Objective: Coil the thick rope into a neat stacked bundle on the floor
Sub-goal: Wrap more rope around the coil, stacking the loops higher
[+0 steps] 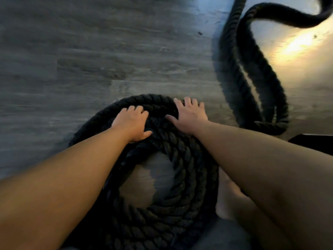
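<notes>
A thick black twisted rope lies partly wound into a round coil (182,179) of several stacked turns on the grey floor, with a bare patch of floor in its middle. My left hand (132,123) rests on the coil's far left side, fingers curled over the top turns. My right hand (189,115) lies flat on the far right side with its fingers spread over the outer turn. The loose rope (252,83) runs from the coil to the right, bends back in a long narrow loop and snakes off the top right.
Grey wood-look plank floor (90,60) stretches to the left and far side. A bright light patch (297,44) glares on the floor at right. A dark flat object (313,141) sits at the right edge. My bare foot (228,201) is beside the coil.
</notes>
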